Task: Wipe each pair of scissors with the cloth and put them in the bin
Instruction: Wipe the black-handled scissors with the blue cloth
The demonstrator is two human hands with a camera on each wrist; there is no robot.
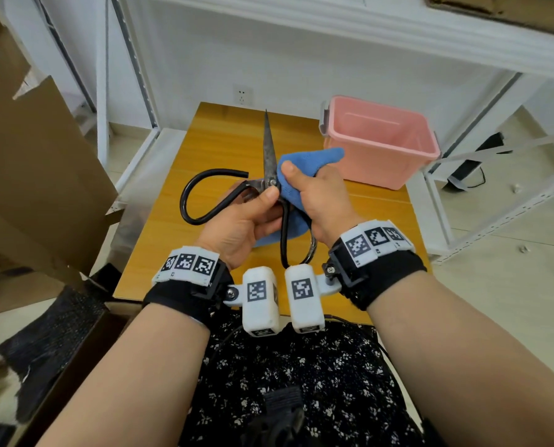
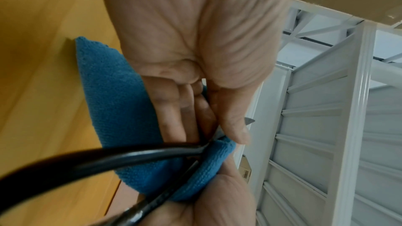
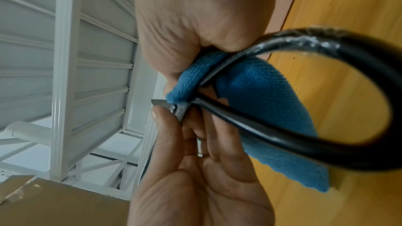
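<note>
White shelving and a white wall fill the top of the head view, and below them a yellow wooden table (image 1: 224, 137) runs down the middle of the frame with a pink bin (image 1: 382, 140) standing open at its upper right. At the centre, above the table, the person holds a large pair of black-handled scissors (image 1: 269, 150), the shut blades pointing toward the top of the frame. The left hand (image 1: 240, 221) pinches them at the pivot, thumb on the rivet and fingers curled behind, while the right hand (image 1: 321, 195) is clamped on a blue cloth (image 1: 314, 158) folded round the base of the blades, thumb pressing it on. The likely step is a wipe along the steel toward the tip. The chief risk is the edge: if the cloth is thin or bunches aside, the fingers could run on the bare blade. A pinch at the pivot alone also looks light for such long scissors, so a firm pull might swing the handles or loosen the hold. The point sits near the bin's side of the frame, so a careless swing toward it could scrape the rim.
</note>
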